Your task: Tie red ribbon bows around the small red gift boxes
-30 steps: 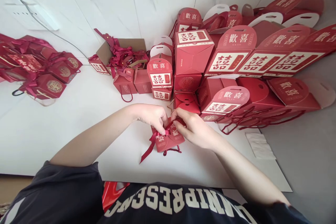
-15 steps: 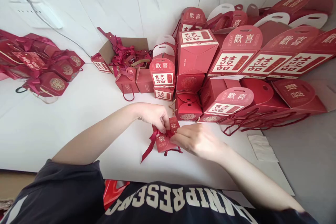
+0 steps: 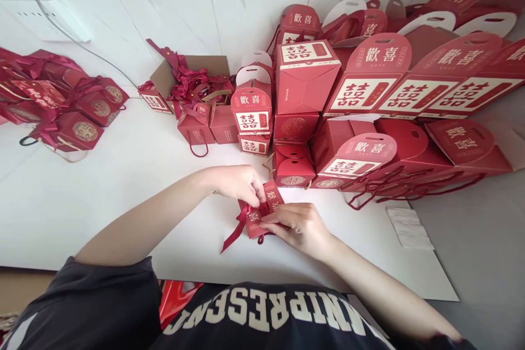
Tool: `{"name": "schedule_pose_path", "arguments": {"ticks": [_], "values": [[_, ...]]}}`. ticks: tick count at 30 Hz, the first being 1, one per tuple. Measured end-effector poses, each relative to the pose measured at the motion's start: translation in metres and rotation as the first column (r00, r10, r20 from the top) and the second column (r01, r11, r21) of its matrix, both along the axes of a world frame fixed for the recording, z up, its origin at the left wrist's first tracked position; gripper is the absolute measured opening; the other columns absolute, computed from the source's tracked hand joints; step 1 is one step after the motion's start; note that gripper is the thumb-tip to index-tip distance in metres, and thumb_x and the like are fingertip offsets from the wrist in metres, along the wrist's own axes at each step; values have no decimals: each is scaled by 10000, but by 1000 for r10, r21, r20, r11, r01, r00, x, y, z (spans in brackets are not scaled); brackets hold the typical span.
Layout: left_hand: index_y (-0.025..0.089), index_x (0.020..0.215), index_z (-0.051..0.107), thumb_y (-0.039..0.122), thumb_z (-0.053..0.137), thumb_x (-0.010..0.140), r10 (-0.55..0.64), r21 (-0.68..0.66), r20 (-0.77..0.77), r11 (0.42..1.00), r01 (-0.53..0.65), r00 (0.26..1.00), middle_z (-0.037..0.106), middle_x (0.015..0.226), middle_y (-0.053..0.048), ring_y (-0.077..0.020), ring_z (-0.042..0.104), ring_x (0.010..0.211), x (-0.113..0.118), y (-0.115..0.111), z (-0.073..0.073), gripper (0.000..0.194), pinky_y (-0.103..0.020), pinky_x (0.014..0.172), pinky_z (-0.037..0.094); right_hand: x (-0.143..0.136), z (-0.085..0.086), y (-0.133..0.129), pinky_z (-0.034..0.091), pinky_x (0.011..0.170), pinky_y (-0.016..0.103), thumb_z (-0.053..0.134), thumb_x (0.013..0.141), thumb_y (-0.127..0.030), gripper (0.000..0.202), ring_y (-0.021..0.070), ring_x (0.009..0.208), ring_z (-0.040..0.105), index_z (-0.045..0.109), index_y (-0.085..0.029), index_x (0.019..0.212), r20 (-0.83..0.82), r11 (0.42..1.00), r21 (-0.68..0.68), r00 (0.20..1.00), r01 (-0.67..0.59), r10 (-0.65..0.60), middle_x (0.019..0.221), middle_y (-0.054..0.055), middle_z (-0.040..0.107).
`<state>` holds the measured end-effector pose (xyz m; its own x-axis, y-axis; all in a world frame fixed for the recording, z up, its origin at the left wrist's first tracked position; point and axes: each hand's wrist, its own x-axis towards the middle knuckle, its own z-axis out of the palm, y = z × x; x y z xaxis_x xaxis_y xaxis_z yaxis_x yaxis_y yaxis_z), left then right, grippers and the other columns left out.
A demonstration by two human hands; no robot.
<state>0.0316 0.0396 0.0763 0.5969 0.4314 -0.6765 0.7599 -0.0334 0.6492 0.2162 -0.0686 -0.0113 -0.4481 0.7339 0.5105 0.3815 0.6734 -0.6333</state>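
A small red gift box (image 3: 253,225) with pale lettering lies on the white table, under both hands. A dark red ribbon (image 3: 237,233) runs across its top, with one tail trailing to the lower left. My left hand (image 3: 240,185) reaches over the box from the far side, its thumb and fingers pinched on the ribbon. From the right, my right hand (image 3: 301,228) is closed in a pinch on the ribbon close to the middle of the box. The fingers hide part of the ribbon. A dark red cord shows at the box's near edge.
Red gift boxes (image 3: 365,95) are stacked at the back right, with cord handles (image 3: 414,188) hanging low. An open carton (image 3: 164,74) of ribbons stands behind. Ribboned boxes (image 3: 84,131) are piled at the left. White tissues (image 3: 410,228) lie on the right of the table (image 3: 192,251).
My right hand has shifted left and down over the box, its fingers now pinching nearer the middle. My left hand stays at nearly the same spot.
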Motion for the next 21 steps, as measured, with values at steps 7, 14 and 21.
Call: {"name": "schedule_pose_path", "arguments": {"ticks": [7, 14, 21], "values": [[178, 814, 757, 169, 536, 647, -57, 71, 67, 996, 52, 996, 655, 657, 19, -103, 525, 577, -3, -10, -3, 278, -209, 527, 365, -3, -1, 6, 500, 626, 231, 656, 912, -268, 92, 125, 648, 691, 716, -203, 889, 43, 998, -16, 997, 61, -60, 789, -8, 755], [171, 873, 761, 200, 538, 648, 7, 76, 66, 997, -13, 998, 660, 664, 7, -112, 526, 578, -7, -8, -13, 318, -215, 525, 366, 2, -8, -3, 525, 729, 281, 640, 919, -216, 119, 166, 839, 668, 706, -200, 1017, 140, 954, 282, 979, 103, -147, 1002, 58, 746], [159, 883, 754, 197, 571, 652, 52, 59, 46, 997, -55, 998, 684, 673, -1, -116, 561, 594, -6, -7, -11, 298, -214, 559, 399, 8, -12, -6, 498, 806, 309, 642, 897, -99, 219, 194, 1017, 650, 667, -124, 1113, 190, 907, 420, 976, 14, -103, 1125, 60, 740]]}}
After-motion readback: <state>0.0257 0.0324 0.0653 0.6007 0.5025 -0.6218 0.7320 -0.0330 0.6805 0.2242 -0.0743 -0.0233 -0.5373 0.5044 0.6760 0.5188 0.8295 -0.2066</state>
